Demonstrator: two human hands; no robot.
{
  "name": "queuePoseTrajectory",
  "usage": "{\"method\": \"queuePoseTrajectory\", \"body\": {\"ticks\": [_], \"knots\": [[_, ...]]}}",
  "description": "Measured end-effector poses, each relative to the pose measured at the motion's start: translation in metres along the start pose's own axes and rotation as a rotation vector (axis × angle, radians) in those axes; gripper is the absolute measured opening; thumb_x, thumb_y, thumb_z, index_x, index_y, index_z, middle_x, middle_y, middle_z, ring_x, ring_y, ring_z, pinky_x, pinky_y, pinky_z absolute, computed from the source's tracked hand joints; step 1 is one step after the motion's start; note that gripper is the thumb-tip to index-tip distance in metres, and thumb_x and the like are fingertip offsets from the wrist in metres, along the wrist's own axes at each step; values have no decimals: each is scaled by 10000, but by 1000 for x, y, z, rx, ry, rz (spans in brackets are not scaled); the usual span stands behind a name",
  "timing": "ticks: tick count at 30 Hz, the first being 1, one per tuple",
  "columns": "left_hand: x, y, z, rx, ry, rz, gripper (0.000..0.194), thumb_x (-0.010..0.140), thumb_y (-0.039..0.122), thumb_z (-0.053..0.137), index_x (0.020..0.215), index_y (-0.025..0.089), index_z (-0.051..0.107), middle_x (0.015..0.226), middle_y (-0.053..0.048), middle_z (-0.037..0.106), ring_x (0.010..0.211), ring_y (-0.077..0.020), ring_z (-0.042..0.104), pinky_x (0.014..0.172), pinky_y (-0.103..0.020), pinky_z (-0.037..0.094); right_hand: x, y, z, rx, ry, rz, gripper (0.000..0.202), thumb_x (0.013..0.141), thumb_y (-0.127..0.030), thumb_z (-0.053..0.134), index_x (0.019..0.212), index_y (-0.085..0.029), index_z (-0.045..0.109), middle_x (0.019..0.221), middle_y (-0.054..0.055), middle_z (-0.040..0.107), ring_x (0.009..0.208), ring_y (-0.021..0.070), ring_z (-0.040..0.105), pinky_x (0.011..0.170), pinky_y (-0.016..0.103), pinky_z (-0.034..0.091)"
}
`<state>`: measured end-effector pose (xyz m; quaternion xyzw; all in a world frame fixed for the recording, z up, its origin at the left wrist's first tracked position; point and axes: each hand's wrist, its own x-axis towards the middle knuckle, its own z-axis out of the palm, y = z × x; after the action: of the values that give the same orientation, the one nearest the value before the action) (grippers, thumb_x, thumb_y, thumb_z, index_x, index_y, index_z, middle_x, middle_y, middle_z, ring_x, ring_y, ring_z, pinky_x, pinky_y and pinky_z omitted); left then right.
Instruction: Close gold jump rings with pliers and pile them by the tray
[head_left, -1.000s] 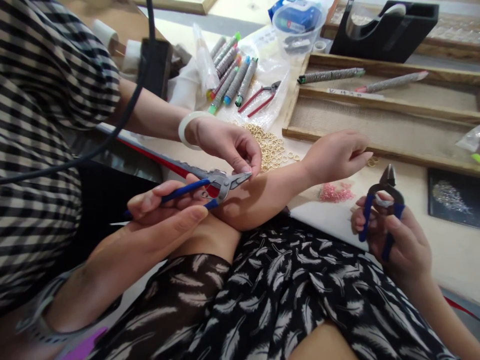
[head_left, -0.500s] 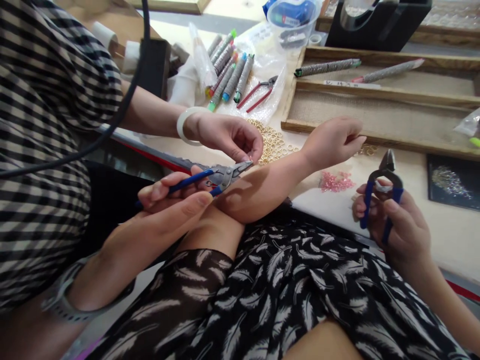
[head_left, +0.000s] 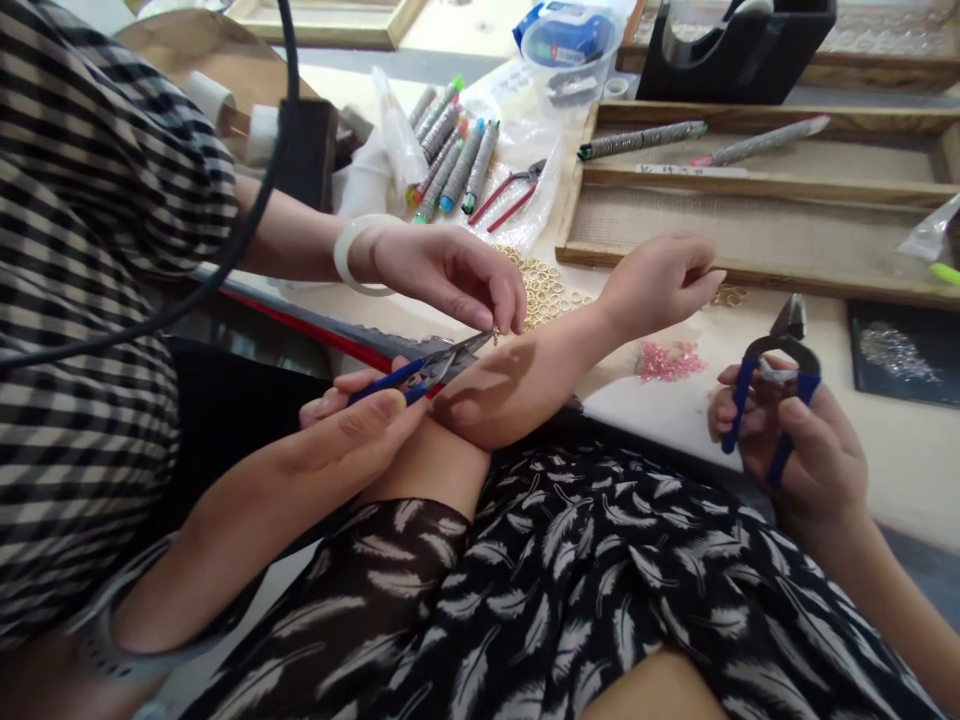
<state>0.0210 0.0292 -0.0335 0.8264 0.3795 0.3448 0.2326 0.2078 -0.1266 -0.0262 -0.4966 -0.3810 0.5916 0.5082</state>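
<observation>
My left hand [head_left: 664,275] is closed in a loose fist above the table, in front of the wooden tray. What it pinches, if anything, is hidden or too small to name. Farther right, my right hand [head_left: 821,445] is wrapped round blue-handled pliers [head_left: 780,375], their jaws pointing up. Small pink beads [head_left: 670,361] lie in a heap between my hands. Past my left forearm is a pile of gold rings [head_left: 544,285]. A co-worker's hand [head_left: 360,410] grips another pair of blue-handled pliers [head_left: 409,380], whose tip meets a tiny gold piece at the co-worker's other hand [head_left: 454,275].
Behind my left hand stands the divided wooden tray [head_left: 750,270] with two wire-wound sticks. Several more wound sticks [head_left: 457,165] and red-handled cutters [head_left: 517,195] rest on plastic wrap. A dark mat [head_left: 885,350] with shiny bits lies at right; a black tape dispenser [head_left: 739,60] stands behind.
The co-worker's pliers have shifted and now reach a tiny gold piece at the other hand's fingertips. My two hands have kept nearly the same pose.
</observation>
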Motion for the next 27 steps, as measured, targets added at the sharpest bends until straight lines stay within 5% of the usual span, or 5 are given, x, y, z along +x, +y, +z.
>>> {"method": "queuePoseTrajectory", "body": {"ticks": [6, 13, 17, 22, 27], "knots": [[2, -6, 4, 22, 21, 21, 416, 1071, 320, 562, 679, 214, 472, 838, -71, 651, 829, -130, 514, 813, -433, 511, 2, 0, -3, -49, -38, 20, 426, 691, -630, 935, 1047, -425, 824, 1039, 14, 777, 721, 198, 641, 647, 393, 500], [0, -3, 2, 45, -3, 24, 483, 1119, 374, 436, 674, 259, 287, 811, -58, 586, 849, -122, 516, 813, -400, 483, 0, 1, -4, -39, -34, -10, 411, 735, -599, 915, 1079, -401, 811, 1045, 41, 772, 715, 203, 639, 642, 397, 502], [1, -1, -1, 27, -8, 0, 529, 1092, 331, 517, 690, 290, 175, 803, -51, 595, 836, -145, 538, 809, -408, 503, -1, 2, -7, -41, -61, -10, 358, 782, -590, 894, 1096, -438, 811, 1064, 15, 779, 729, 202, 650, 656, 397, 509], [-2, 8, -9, -15, -12, -50, 487, 1040, 238, 566, 673, 277, 249, 824, -56, 625, 867, -189, 616, 848, -414, 520, 0, 4, -9, 76, -47, -8, 471, 714, -526, 971, 1125, -359, 812, 1050, 62, 802, 719, 210, 651, 614, 373, 536], [-3, 14, -10, -22, -5, -58, 434, 1018, 187, 570, 660, 258, 335, 819, -53, 627, 867, -188, 629, 814, -360, 484, -1, 4, -11, 44, -60, -12, 413, 779, -515, 907, 1152, -374, 801, 1059, 51, 797, 724, 205, 669, 619, 362, 552]]}}
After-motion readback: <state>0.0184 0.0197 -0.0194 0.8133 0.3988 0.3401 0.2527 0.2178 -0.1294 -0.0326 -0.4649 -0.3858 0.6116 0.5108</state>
